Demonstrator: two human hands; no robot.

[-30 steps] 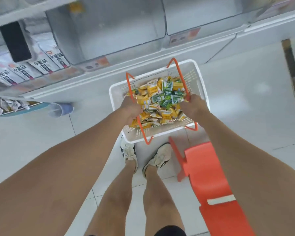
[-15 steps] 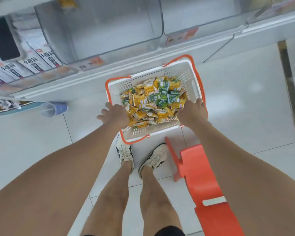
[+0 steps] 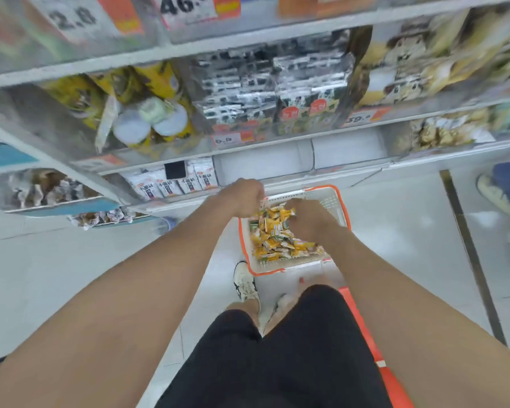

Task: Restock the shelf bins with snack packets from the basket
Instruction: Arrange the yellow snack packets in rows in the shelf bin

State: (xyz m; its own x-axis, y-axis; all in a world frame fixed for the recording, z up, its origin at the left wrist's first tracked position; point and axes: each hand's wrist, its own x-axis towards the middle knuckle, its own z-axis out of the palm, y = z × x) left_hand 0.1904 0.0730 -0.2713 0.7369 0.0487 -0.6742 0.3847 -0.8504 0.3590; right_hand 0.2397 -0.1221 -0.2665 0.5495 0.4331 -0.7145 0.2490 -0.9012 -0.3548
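Right hand (image 3: 309,223) raised — gripping packets (image 3: 277,215).

Quick count: 1 basket (image 3: 330,198), snack packets (image 3: 277,242) inside, way too many to count. 2 hands: left hand (image 3: 242,195), right hand (image 3: 309,222). 4 white packs (image 3: 174,184) centre left. 2 white bins (image 3: 259,166) above basket. 1 orange stool (image 3: 362,328) lower right.

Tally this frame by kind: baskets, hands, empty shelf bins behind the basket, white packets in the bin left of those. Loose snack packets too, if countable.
basket: 1
hands: 2 (left hand, right hand)
empty shelf bins: 2
white packets: 4 visible
snack packets: a heap, not countable
Total counted: 9
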